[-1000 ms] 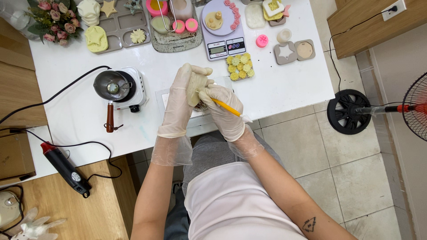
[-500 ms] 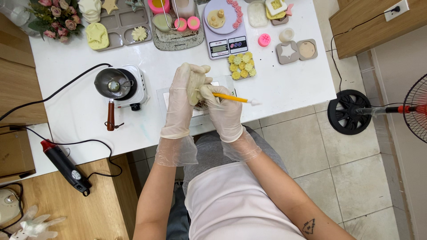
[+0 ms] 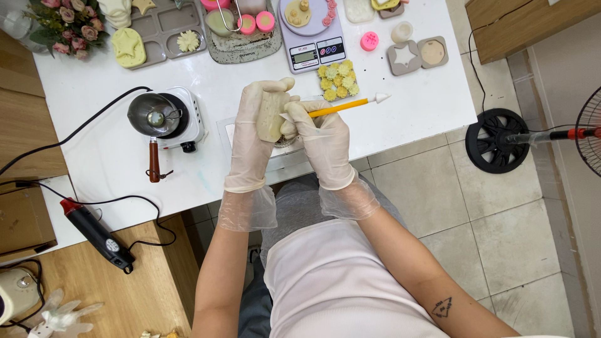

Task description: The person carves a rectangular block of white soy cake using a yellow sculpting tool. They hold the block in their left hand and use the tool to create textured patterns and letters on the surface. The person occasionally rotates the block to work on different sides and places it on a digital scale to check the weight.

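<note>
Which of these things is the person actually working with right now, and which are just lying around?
In use:
left hand, holding a pale wax block
right hand, holding a yellow tool

Lying about:
digital scale
yellow flower pieces
melting pot on a small hotplate
heat gun
standing fan

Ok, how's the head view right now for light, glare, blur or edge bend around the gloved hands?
Head view: even, soft light with only faint shadows on the white table; left hand, beige block, right hand and yellow tool are sharp with no motion blur; small glare on the metal pot; mild wide-angle bend at the edges, near the fan.
</note>
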